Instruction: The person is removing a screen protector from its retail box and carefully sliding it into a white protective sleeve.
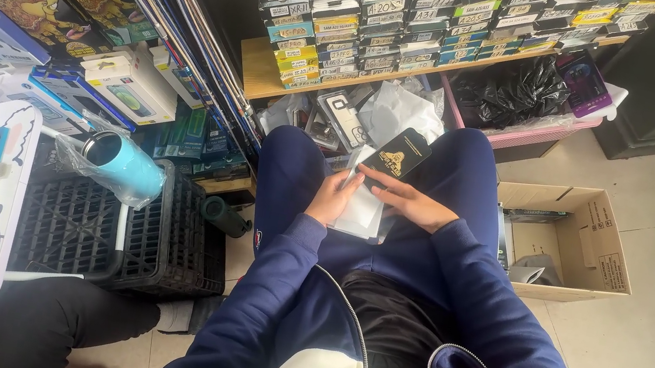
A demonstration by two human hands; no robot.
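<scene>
Black packet (399, 157) lies mid-frame on white sleeves (362, 208) across the lap, right hand (415, 204) flat on it, left hand (333, 199) fingers curled gripping the sleeves' edge; sorting seems underway, calling next for a pinch.

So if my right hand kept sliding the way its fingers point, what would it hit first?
The right hand points toward your left hand across the white packet on your lap, so it would probably meet that hand first, though depth is hard to judge.
</scene>
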